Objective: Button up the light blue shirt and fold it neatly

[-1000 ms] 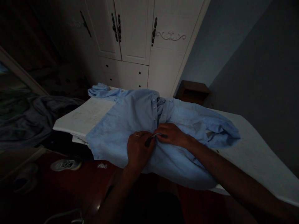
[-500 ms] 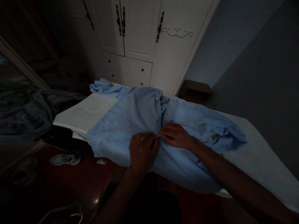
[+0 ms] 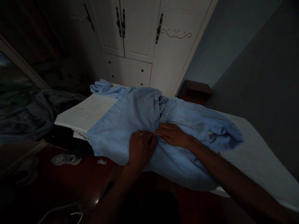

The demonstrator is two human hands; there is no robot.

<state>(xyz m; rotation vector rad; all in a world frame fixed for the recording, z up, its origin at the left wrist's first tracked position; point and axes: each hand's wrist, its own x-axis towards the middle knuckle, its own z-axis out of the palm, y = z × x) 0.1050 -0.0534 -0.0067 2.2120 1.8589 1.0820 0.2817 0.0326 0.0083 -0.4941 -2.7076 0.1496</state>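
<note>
A light blue button-up shirt lies spread across a white ironing board, one sleeve trailing to the far left and the other to the right. Its front edges part near the collar, where several small buttons show. Lower on the front, my left hand pinches the fabric edge, a ring on one finger. Close against it, my right hand also grips the shirt front, fingers closed. The fingertips of both hands meet at the placket; the button between them, if any, is hidden.
A white wardrobe with dark handles stands behind the board. To its right is a small brown wooden cabinet. Dark clothes are heaped at left. A shoe and a white cord lie on the red floor.
Both hands stay at the shirt front, having shifted slightly left with the fabric there. The right fingers have closed in nearer the left hand.
</note>
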